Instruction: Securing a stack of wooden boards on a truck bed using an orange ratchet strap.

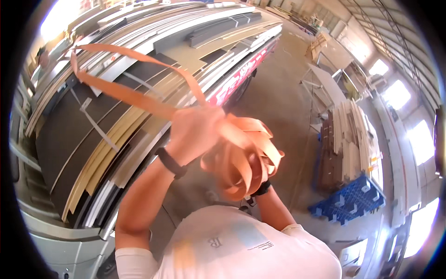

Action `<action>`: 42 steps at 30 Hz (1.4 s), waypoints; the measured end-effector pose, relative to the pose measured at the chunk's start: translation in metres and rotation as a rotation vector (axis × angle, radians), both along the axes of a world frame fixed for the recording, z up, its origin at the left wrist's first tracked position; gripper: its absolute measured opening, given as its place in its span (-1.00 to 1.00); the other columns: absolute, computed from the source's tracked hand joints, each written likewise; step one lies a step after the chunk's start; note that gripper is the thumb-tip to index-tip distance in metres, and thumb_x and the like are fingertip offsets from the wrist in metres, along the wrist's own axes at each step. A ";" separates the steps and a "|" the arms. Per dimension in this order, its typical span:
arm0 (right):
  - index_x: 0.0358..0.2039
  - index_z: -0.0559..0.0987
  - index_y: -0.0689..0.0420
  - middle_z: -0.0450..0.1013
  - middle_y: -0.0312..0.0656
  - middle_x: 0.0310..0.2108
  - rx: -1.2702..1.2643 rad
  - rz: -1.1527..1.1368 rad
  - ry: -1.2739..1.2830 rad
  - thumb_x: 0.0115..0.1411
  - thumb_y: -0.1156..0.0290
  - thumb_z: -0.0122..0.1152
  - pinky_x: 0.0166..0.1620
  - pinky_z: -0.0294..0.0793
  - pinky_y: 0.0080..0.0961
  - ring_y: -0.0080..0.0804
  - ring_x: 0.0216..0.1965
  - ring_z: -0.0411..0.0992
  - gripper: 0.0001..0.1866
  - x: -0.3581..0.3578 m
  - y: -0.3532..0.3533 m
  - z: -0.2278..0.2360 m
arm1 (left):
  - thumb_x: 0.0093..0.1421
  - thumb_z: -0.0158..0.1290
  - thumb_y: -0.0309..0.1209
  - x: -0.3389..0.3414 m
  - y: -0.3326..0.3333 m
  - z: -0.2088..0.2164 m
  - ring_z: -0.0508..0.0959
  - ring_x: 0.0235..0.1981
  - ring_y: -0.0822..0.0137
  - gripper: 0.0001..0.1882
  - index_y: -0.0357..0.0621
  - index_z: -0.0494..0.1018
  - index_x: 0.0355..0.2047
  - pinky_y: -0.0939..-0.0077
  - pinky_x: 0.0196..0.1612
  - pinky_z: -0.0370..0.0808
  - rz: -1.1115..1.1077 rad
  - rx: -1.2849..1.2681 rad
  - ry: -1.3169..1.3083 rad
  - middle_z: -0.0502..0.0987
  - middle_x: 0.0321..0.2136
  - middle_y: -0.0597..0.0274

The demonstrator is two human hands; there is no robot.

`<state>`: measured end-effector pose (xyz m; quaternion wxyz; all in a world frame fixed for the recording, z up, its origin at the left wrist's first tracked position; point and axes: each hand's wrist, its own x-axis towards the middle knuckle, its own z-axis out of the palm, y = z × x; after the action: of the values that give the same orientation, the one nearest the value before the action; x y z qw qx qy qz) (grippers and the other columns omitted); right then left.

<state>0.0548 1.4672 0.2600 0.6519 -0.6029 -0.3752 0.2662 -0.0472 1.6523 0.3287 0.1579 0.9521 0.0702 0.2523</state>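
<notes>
In the middle of the view, above the person's white T-shirt [241, 246], a bundle of flat orange strap [241, 160] is wound in glossy, overlapping loops. The left hand [195, 130] is closed around the strap where the loops begin, knuckles up, a black band [171, 162] on its wrist. From that grip two long, thin tails of the same ribbon-like strap run far to the left, meeting in a narrow bend over the load. The right hand [253, 169] is mostly buried inside the loops; whether it grips them cannot be told, only a black wristband [262, 188] shows below.

On the left lies a long stack of flat boards [116, 93], in dark brown, beige and white layers with straight edges. On the right, on the smooth concrete floor [278, 102], stands a pile of pale planks [350, 135] beside a blue plastic pallet [350, 200] with a gridded top.
</notes>
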 end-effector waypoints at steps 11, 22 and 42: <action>0.24 0.39 0.03 0.43 -0.26 0.16 0.361 -0.079 0.563 0.41 0.08 0.22 0.24 0.45 -0.37 -0.41 0.18 0.41 -0.50 0.032 -0.006 -0.049 | 0.04 0.33 -0.32 -0.128 -0.058 -0.001 0.48 -0.69 0.43 -0.82 -0.05 0.62 -0.36 0.47 -0.62 0.30 -0.307 -0.016 -0.536 0.57 -0.58 0.43; 0.12 0.48 0.01 0.48 -0.31 0.05 0.533 -0.922 0.662 0.41 0.07 0.21 0.18 0.48 -0.37 -0.45 0.11 0.44 -0.60 0.208 -0.120 -0.092 | 0.49 -0.01 -0.29 -0.321 -0.012 -0.121 0.28 -0.42 0.35 -0.74 -0.27 0.39 -0.24 0.36 -0.28 0.29 0.742 -0.268 -1.192 0.30 -0.50 0.25; 0.32 0.41 0.29 0.46 -0.02 0.22 0.060 0.065 -0.401 0.25 0.46 0.41 0.16 0.50 -0.40 -0.31 0.23 0.44 -0.35 0.310 0.532 0.076 | 0.25 0.21 -0.51 -0.125 -0.005 -0.078 0.40 -0.49 0.43 -0.91 -0.23 0.50 -0.34 0.55 -0.38 0.29 1.204 -0.138 -0.932 0.47 -0.51 0.28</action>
<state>0.3652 1.9990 0.3356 0.5730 -0.6117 -0.5242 0.1505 -0.1720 1.6468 0.2512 0.0654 0.5326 0.5187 0.6655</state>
